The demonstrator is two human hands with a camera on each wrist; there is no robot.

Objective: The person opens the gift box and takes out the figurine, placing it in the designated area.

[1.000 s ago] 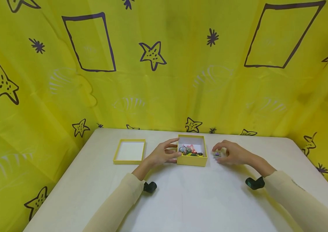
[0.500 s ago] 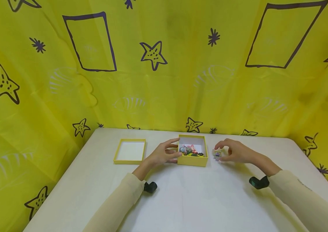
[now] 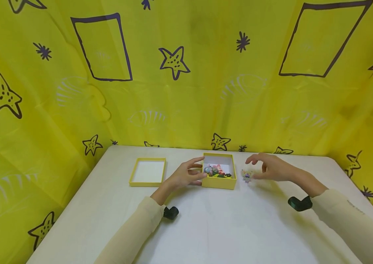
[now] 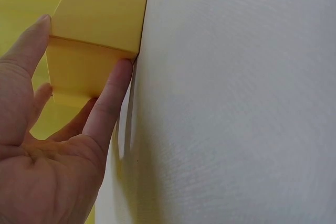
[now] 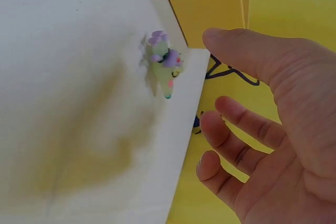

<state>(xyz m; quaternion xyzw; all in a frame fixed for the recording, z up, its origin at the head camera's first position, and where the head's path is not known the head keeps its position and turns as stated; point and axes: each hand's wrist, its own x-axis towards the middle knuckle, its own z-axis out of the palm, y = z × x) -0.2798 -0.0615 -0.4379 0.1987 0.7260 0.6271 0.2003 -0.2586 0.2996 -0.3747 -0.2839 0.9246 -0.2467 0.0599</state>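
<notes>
In the head view my left hand (image 3: 186,175) rests against the left side of a yellow box (image 3: 218,183), its fingers spread and fairly straight. The left wrist view shows fingertips touching the yellow box wall (image 4: 81,69). Inside the box lie several small colourful figurines (image 3: 217,171). To the right of the box, a small pale green and purple figurine (image 3: 247,176) stands on the table. My right hand (image 3: 273,167) hovers just right of it, fingers loosely bent and holding nothing. A gap separates hand and figurine (image 5: 167,62) in the right wrist view.
A shallow yellow-rimmed lid (image 3: 147,184), white inside, lies left of the box. All of this is on a white table (image 3: 206,227). Yellow curtains (image 3: 203,102) with drawn stars hang behind and at both sides. A dark band sits on each wrist.
My right hand has drawn back to the right and released the small figurine, which stays standing beside the box. The left hand has stayed against the box.
</notes>
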